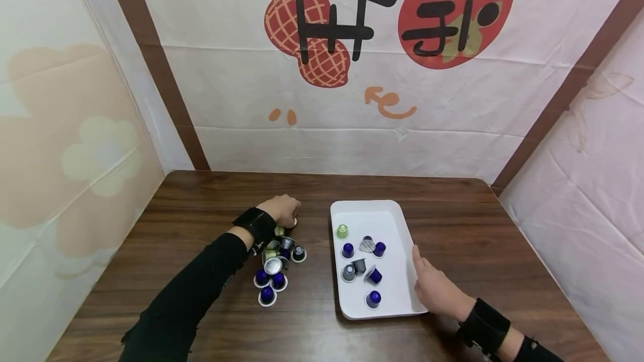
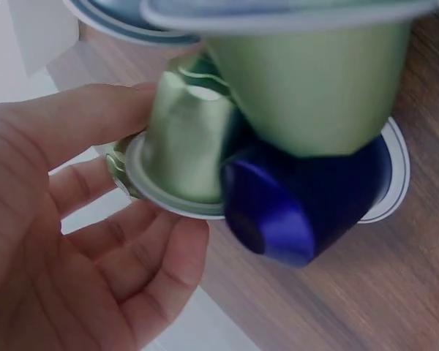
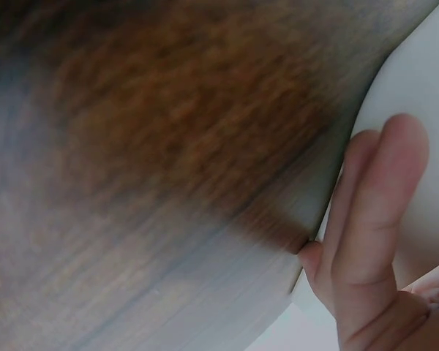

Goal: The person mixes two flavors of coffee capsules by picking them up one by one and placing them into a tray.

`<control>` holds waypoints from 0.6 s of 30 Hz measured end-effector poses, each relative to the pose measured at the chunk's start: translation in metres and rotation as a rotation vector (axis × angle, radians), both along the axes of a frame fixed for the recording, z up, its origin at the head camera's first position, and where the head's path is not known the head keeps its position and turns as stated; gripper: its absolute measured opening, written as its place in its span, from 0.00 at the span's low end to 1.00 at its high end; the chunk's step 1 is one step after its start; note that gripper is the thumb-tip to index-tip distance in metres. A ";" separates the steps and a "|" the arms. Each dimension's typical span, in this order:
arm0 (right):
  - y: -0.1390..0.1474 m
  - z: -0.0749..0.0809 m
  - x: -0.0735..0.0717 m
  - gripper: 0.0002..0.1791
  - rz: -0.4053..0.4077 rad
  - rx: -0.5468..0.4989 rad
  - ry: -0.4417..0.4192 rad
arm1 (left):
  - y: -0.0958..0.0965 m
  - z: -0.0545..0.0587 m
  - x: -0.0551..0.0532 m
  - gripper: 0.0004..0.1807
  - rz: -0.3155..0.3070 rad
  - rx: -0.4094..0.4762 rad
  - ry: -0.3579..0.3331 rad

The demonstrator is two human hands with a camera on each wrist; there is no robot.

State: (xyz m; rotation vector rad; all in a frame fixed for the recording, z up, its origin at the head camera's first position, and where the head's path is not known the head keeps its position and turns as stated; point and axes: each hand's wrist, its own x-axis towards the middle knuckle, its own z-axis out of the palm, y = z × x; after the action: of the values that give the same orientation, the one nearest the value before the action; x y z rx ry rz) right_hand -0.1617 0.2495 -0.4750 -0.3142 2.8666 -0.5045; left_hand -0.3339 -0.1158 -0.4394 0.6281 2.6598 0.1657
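Observation:
My left hand (image 1: 280, 210) is at the far end of a pile of coffee capsules on the table. In the left wrist view its thumb and curled fingers (image 2: 183, 248) close around a light green coffee capsule (image 2: 118, 167), mostly hidden behind another green capsule (image 2: 186, 142). A dark blue capsule (image 2: 278, 205) lies beside them. My right hand (image 1: 437, 286) rests against the right edge of a white tray (image 1: 397, 300), fingers fairly straight. In the tray are a green capsule (image 1: 342, 232), several blue capsules (image 1: 373, 299) and grey ones (image 1: 349, 272).
Nearer me in the pile stand blue capsules (image 1: 267, 295), a silver-lidded capsule (image 1: 273, 266) and a black one (image 1: 299, 253). The wooden table (image 1: 226, 323) runs back to a printed cloth (image 1: 241, 149), with more cloth at both sides.

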 end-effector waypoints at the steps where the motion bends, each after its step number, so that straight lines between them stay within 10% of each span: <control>1: 0.001 0.000 0.000 0.42 -0.002 0.000 -0.004 | 0.000 0.000 -0.001 0.03 -0.008 0.007 0.004; 18: 0.000 0.000 0.001 0.42 -0.006 -0.010 -0.002 | 0.009 0.022 0.015 0.23 -0.137 0.054 0.123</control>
State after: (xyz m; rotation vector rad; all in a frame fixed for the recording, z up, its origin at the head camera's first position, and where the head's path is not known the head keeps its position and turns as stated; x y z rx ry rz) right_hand -0.1609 0.2499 -0.4753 -0.3074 2.8649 -0.5200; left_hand -0.3194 -0.1066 -0.4171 0.8604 2.7248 0.1651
